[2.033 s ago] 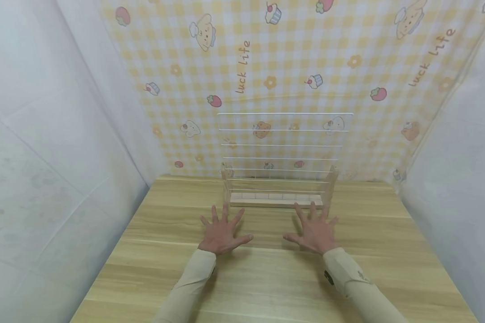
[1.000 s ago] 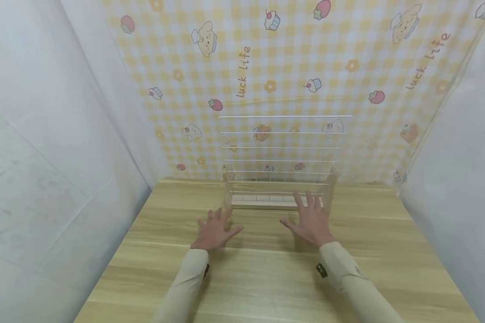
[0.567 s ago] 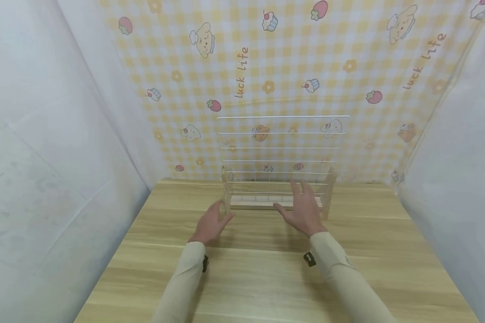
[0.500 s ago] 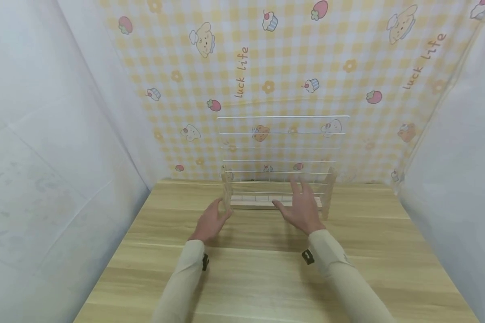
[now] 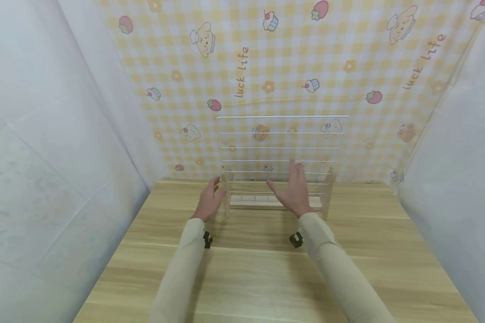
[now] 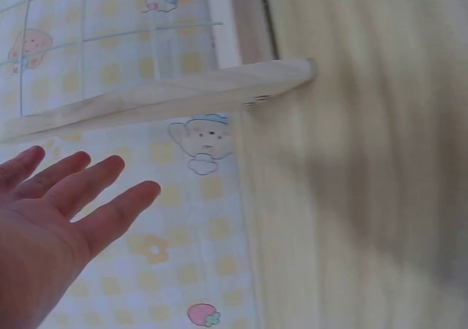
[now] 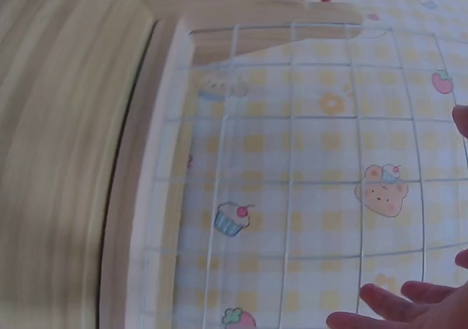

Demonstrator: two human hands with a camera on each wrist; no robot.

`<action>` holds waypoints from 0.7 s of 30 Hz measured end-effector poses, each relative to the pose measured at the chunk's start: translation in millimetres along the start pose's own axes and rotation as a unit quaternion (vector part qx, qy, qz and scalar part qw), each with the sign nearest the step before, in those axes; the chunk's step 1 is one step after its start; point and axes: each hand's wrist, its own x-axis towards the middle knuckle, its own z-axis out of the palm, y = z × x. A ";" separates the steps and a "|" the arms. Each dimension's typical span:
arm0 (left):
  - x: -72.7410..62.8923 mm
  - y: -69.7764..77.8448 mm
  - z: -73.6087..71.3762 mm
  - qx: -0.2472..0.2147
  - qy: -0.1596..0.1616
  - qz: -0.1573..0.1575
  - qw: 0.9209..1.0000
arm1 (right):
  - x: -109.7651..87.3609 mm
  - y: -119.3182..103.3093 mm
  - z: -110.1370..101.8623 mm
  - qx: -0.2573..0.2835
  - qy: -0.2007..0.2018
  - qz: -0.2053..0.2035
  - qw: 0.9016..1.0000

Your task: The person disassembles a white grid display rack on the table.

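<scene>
A white wire grid rack [image 5: 280,160] stands upright at the back of the table, with a pale wooden base [image 5: 275,204] and two wooden side posts. My left hand [image 5: 209,199] is just outside the left post [image 5: 226,192], fingers extended and slightly bent. In the left wrist view a gap shows between its fingertips and that wooden post [image 6: 168,95]. Raised in front of the grid's right half, my right hand [image 5: 294,193] has its fingers straight and its thumb spread. Neither hand holds anything. Whether the right fingers touch the wires cannot be told.
The wood-grain table [image 5: 250,278] reaches to a yellow checked cloth backdrop [image 5: 283,58] right behind the rack. White sheets hang on the left [image 5: 64,134] and on the right [image 5: 456,170]. A small dark device [image 5: 296,239] sits at the right wrist.
Both hands, earlier spread flat over the table, have lifted and moved forward to the rack. The left has come beside the left post; the right has shifted leftward before the grid.
</scene>
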 end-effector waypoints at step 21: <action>35.0 17.2 -1.4 -0.026 -0.007 -0.013 1.000 | 21.3 -18.5 15.7 0.032 0.031 0.099 0.994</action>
